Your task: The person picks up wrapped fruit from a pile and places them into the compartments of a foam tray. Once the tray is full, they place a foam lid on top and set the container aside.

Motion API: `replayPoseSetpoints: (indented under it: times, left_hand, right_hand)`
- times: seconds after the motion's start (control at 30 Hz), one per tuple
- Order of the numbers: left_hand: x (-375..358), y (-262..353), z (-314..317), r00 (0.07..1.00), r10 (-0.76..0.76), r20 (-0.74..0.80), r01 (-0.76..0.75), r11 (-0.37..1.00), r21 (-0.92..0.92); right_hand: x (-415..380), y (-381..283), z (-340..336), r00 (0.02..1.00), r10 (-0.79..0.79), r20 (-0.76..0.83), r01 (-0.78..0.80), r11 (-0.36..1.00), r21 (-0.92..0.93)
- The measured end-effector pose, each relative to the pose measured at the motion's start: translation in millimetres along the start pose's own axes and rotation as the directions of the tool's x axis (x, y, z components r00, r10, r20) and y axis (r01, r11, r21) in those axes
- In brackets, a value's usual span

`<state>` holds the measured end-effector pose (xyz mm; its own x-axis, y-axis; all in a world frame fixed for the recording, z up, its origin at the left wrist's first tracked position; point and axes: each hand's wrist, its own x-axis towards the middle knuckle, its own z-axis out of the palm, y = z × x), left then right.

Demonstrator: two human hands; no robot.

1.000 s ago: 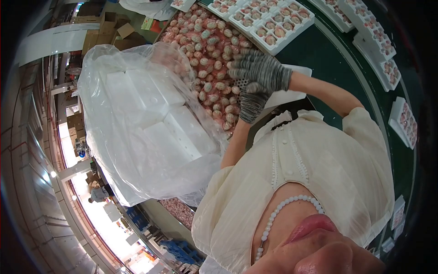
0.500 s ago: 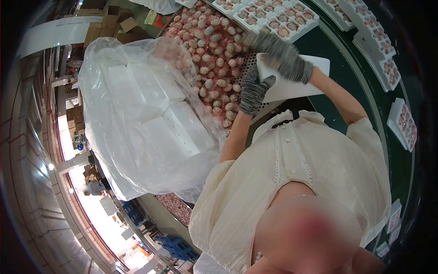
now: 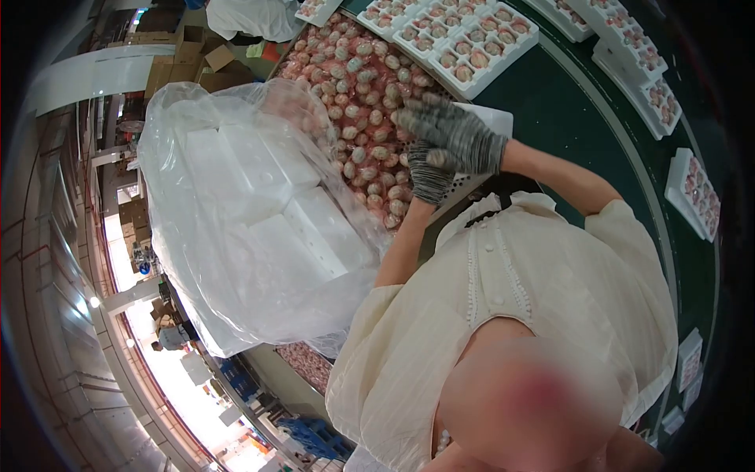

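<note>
My right hand (image 3: 458,135), in a striped grey knit glove, reaches left across my left hand, its fingers stretched towards a heap of round, pale pieces (image 3: 362,102) in clear and reddish wrapping. My left hand (image 3: 430,177), gloved alike, is just below it at the edge of the heap; its fingers are partly covered by the right hand. Nothing shows in the right hand. Behind my right hand and wrist lies a white foam tray (image 3: 497,120), mostly hidden, on the perforated metal edge of the bin.
Filled foam trays (image 3: 472,47) stand beyond the heap. More filled trays (image 3: 692,193) line the right side of the curved green belt (image 3: 582,102). At left, a clear plastic bag (image 3: 259,220) holds white foam boxes. Another person (image 3: 259,17) is at the top.
My right hand has swung left and down over the left hand. The white foam tray appears further left and more covered. The camera view has shifted slightly.
</note>
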<state>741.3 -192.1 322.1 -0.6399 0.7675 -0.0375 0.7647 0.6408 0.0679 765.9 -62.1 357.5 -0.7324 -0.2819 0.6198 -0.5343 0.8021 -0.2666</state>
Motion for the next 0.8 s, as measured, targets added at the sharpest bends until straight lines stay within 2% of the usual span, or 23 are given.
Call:
replayPoseSetpoints:
  times: [0.07, 0.1, 0.13, 0.17, 0.2, 0.23, 0.27, 0.33, 0.37, 0.4, 0.43, 0.47, 0.5, 0.53, 0.57, 0.6, 0.67, 0.7, 0.73, 0.77, 0.8]
  left_hand:
    - [-4, 16, -24, 0.986, -0.005, 0.164, 0.015, 0.998, -0.06]
    - [-5, 30, -37, 0.977, -0.214, 0.012, 0.19, 0.84, -0.509]
    - [-2, 28, -23, 0.976, -0.216, 0.007, 0.189, 0.838, -0.512]
    - [3, 15, 3, 0.973, -0.081, -0.214, -0.008, 0.923, -0.386]
    - [7, 3, 22, 0.908, 0.085, -0.411, -0.185, 0.96, -0.209]
    - [6, -2, 24, 0.96, 0.072, -0.269, -0.117, 0.981, -0.155]
    - [3, -6, 28, 0.961, 0.066, -0.267, -0.112, 0.981, -0.158]
    - [2, -6, 4, 0.999, -0.029, 0.013, 0.031, 0.971, -0.236]
    - [4, 2, -12, 0.987, -0.027, 0.161, 0.022, 0.999, 0.029]
    - [0, 6, -16, 0.985, -0.034, 0.169, 0.03, 0.999, 0.028]
    - [-5, 9, -18, 0.994, -0.079, -0.071, 0.056, 0.958, -0.28]
    - [-5, 11, -18, 0.938, -0.191, -0.29, -0.004, 0.83, -0.558]
    - [-6, 9, -11, 0.937, -0.189, -0.295, -0.003, 0.838, -0.546]
    - [-7, 7, -16, 0.935, -0.193, -0.297, 0.001, 0.84, -0.542]
    - [-5, 5, -26, 0.94, -0.259, -0.22, 0.037, 0.72, -0.693]
    - [-4, 5, -34, 0.941, -0.314, -0.127, 0.078, 0.566, -0.821]
    - [-5, 5, -37, 0.95, -0.295, -0.104, 0.076, 0.54, -0.838]
    - [-4, 3, -32, 0.945, -0.289, -0.152, 0.04, 0.564, -0.825]
    - [-3, 2, -27, 0.94, -0.278, -0.197, 0.005, 0.589, -0.808]
    - [-4, 2, -24, 0.935, -0.262, -0.24, -0.031, 0.613, -0.79]
    - [-4, 3, -24, 0.934, -0.264, -0.24, -0.029, 0.613, -0.79]
  right_hand:
    - [9, 11, 1, 0.986, 0.115, -0.119, -0.121, 0.992, -0.042]
    - [25, 9, -30, 0.814, 0.432, 0.388, -0.572, 0.708, 0.413]
    - [18, 11, -19, 0.815, 0.429, 0.389, -0.57, 0.713, 0.409]
    - [12, 13, 0, 0.957, 0.278, 0.088, -0.29, 0.937, 0.196]
    - [9, 18, 11, 0.988, 0.002, -0.156, -0.022, 0.991, -0.128]
    - [5, 9, 8, 0.998, 0.061, -0.017, -0.063, 0.991, -0.119]
    - [2, 2, 7, 0.998, 0.06, -0.012, -0.061, 0.991, -0.115]
    - [-4, -6, 9, 0.998, 0.025, 0.049, -0.028, 0.998, 0.054]
    - [-3, -1, 7, 0.992, 0.061, 0.112, -0.066, 0.997, 0.034]
    - [1, 6, 6, 0.998, 0.041, 0.039, -0.041, 0.999, 0.003]
    - [4, 20, 9, 0.993, 0.112, 0.024, -0.112, 0.994, 0.004]
    - [6, 35, 9, 0.984, 0.178, 0.008, -0.178, 0.984, -0.002]
    - [7, 42, 6, 0.918, 0.38, 0.114, -0.381, 0.761, 0.525]
    - [3, 54, 11, 0.825, 0.471, 0.314, -0.466, 0.251, 0.848]
    - [-13, 76, 41, 0.944, 0.329, 0.005, -0.176, 0.492, 0.853]
    - [-31, 94, 59, 0.948, 0.318, 0.012, -0.176, 0.491, 0.853]
    - [-60, 124, 87, 0.94, 0.333, 0.073, -0.297, 0.697, 0.653]
    - [-51, 114, 73, 0.943, 0.322, 0.078, -0.292, 0.694, 0.658]
    - [-50, 106, 58, 0.957, 0.264, 0.121, -0.29, 0.871, 0.397]
    - [-50, 98, 46, 0.959, 0.22, 0.177, -0.24, 0.966, 0.097]
    - [-54, 96, 45, 0.959, 0.219, 0.178, -0.239, 0.966, 0.098]
